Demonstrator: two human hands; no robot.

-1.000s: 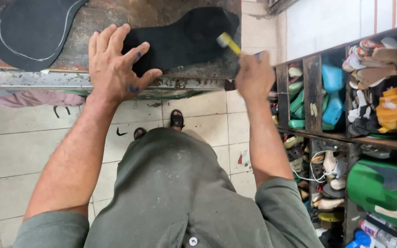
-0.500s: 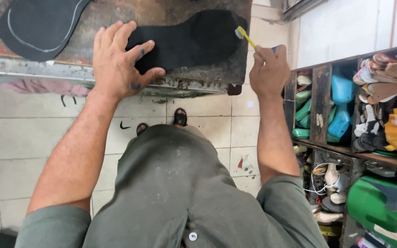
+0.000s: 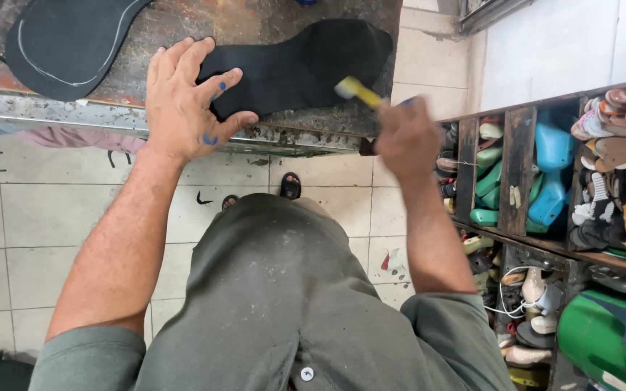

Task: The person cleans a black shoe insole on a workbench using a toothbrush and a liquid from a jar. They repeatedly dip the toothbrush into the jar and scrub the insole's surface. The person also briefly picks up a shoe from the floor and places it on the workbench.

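Black sole-shaped sheet [image 3: 306, 61] lay near the surface's [image 3: 110, 119] front edge, pinned steady by the left hand's [image 3: 186, 101] spread fingers while the right hand [image 3: 407, 137] gripped a yellow-handled tool [image 3: 356, 90].

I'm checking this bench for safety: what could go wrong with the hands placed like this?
The left hand presses flat on the black sole-shaped sheet, so the yellow-handled tool in the right hand could catch its fingers. The sheet's far end lies near the bench corner and might slide off.
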